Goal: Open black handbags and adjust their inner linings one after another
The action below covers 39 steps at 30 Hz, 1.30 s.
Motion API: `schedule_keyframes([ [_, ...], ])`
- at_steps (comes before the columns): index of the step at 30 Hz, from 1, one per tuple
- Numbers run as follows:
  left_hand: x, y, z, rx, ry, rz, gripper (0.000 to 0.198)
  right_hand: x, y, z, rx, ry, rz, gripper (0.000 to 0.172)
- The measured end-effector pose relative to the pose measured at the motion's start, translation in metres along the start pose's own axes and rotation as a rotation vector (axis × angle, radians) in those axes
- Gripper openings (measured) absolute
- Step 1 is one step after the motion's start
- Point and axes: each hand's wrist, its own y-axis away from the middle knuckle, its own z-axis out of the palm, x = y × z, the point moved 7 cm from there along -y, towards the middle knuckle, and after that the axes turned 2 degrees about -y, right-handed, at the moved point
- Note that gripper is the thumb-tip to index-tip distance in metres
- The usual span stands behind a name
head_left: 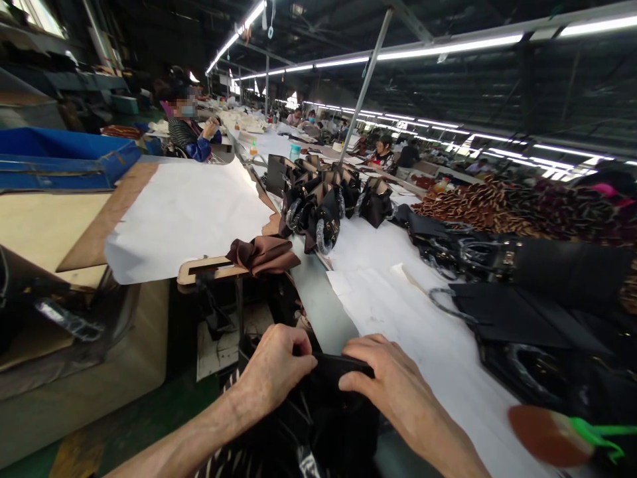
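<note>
A black bag (343, 411) hangs at the lower middle of the head view, in front of my body. Its upper edge is pinched between the thumb and fingers of my left hand (279, 365). To the right, my right hand (393, 378) grips the same edge, thumb on the near side and fingers over the far side. The bag's lower part is dark and hard to make out. Beyond my hands, brown fabric (263, 255) is bunched on a light wooden piece (192, 271).
Black bags (326, 212) stand grouped ahead, and more black pieces (537, 312) lie at the right on white paper (398, 305). A brown-tipped object (547, 435) is at the lower right. A blue bin (64, 159) is at the left; a masked person (186, 126) sits beyond.
</note>
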Motion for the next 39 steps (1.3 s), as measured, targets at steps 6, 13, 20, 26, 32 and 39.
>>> schedule_keyframes([
  [6, -0.005, 0.003, 0.005, 0.002, -0.017, 0.039, 0.009, -0.021, -0.010, 0.021, -0.026, 0.109, -0.057, 0.015],
  [13, -0.006, 0.002, 0.001, -0.024, -0.061, 0.092, 0.007, -0.025, -0.022, 0.035, 0.023, 0.328, -0.109, 0.028],
  [20, 0.000, 0.016, -0.002, 0.000, -0.087, 0.308, 0.032, -0.022, -0.025, 0.032, 0.055, 0.377, -0.095, 0.025],
  [26, -0.015, 0.019, -0.017, 0.047, 0.151, 0.261, 0.032, -0.021, -0.027, 0.035, 0.027, 0.384, -0.085, 0.028],
  [32, -0.025, 0.013, -0.037, 0.130, 0.141, 0.215, 0.026, -0.015, -0.023, 0.027, 0.021, 0.358, -0.044, 0.033],
  [39, -0.018, 0.016, -0.033, 0.196, -0.001, 0.178, 0.027, -0.020, -0.022, 0.012, 0.097, 0.492, 0.010, 0.036],
])
